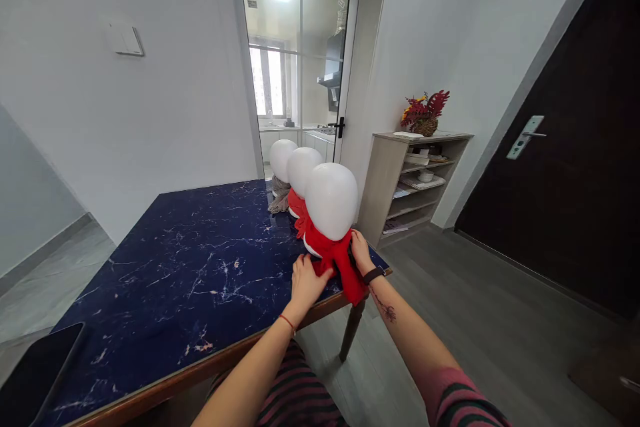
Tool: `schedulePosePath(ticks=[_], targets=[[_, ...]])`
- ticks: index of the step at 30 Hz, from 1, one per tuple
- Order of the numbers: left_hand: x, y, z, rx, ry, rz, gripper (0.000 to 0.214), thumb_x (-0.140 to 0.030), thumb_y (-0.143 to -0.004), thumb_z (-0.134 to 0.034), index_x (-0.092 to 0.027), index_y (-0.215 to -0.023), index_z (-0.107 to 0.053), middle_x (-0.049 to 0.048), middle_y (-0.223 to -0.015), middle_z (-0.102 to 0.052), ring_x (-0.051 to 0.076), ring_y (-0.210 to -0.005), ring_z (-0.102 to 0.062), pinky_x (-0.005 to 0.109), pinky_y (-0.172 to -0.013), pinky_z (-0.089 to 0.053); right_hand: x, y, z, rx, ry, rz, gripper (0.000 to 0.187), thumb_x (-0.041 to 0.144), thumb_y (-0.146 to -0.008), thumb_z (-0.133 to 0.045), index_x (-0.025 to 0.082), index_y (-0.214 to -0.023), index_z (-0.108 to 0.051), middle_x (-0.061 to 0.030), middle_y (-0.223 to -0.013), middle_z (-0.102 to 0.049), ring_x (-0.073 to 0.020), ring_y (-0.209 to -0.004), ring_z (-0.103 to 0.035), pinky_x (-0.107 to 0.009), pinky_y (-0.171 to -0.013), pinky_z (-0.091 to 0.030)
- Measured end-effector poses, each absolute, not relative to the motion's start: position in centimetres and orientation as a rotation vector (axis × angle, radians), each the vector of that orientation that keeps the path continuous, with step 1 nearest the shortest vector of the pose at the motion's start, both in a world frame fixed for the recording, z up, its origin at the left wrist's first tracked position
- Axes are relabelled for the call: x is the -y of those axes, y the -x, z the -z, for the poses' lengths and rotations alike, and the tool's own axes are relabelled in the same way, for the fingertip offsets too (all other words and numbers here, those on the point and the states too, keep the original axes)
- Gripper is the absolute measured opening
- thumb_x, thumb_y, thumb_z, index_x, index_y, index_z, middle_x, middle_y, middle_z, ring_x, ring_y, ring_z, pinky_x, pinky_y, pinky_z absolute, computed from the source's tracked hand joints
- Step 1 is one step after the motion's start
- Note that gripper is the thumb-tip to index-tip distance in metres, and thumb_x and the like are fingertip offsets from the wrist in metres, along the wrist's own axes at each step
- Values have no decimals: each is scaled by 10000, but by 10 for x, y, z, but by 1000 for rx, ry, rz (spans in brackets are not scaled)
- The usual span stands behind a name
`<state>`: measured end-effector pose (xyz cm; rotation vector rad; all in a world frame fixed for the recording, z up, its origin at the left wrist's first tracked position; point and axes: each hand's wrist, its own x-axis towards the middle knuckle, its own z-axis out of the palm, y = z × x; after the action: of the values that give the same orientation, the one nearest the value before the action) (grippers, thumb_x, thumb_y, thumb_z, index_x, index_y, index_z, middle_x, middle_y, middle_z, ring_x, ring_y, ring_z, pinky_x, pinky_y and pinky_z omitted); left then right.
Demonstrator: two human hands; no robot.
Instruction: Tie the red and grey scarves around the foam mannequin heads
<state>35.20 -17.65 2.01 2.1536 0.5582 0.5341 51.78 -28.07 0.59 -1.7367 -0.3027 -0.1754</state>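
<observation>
Both left hand, right hand seemingly on red scarf

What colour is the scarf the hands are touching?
Red. The scarf shows best in the head camera view.

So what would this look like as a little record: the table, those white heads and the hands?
Table: dark blue marbled top
Nearest head: white, blank, wearing a red scarf that hangs over the table edge
Left hand: on the scarf's front, near the table edge
Right hand: on the scarf beside the head's base
Grip: unclear for both hands
Behind: middle head with a second red scarf, far head with a beige scarf
Also: dark tablet at the table's near left corner
</observation>
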Motion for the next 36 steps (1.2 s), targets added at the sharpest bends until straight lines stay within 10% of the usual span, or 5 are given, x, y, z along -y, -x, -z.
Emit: schedulePosePath(ticks=[6, 17, 28, 36], targets=[[212, -331, -20, -417, -1958, -350, 70, -213, -772, -528, -189, -832, -554, 133, -1037, -603, 281, -1086, -509, 453, -1002, -303, 309, -469, 5, 241, 1766, 121, 568, 545, -800, -445, 147, -1195, -535, -115, -1027, -666, -206, -903, -622, -303, -793, -464], [243, -281, 12, -331, -1583, 86, 252, -384, -723, -584, -158, -835, -584, 77, -773, -665, 170, -630, -641, 302, -624, -485, 349, -400, 10, 308, 1926, 283, 534, 486, -832, -417, 126, -1222, -472, -178, -1176, -565, -275, -1066, -542, -424, -920, -405], [155, -139, 44, -766, -2279, -1185, 431, -270, -831, -420, -223, -1247, -521, 117, -1305, -520, 274, -1240, -449, 441, -1071, -315, 262, -251, 36, 1016, 1834, 283, 364, 286, -922, -381, 256, -1277, -457, -76, -1293, -523, -221, -1247, -436, -461, -1050, -348], [90, -87, 48, -950, -2761, -1189, 640, -161, -817, -369, -255, -1440, -260, 100, -1385, -472, 257, -1326, -360, 489, -1129, -160, 231, -233, 30, 1128, 1904, 263, 401, 341, -895, -464, 277, -1291, -474, -41, -1342, -506, -235, -1283, -398, -564, -1125, -140]])
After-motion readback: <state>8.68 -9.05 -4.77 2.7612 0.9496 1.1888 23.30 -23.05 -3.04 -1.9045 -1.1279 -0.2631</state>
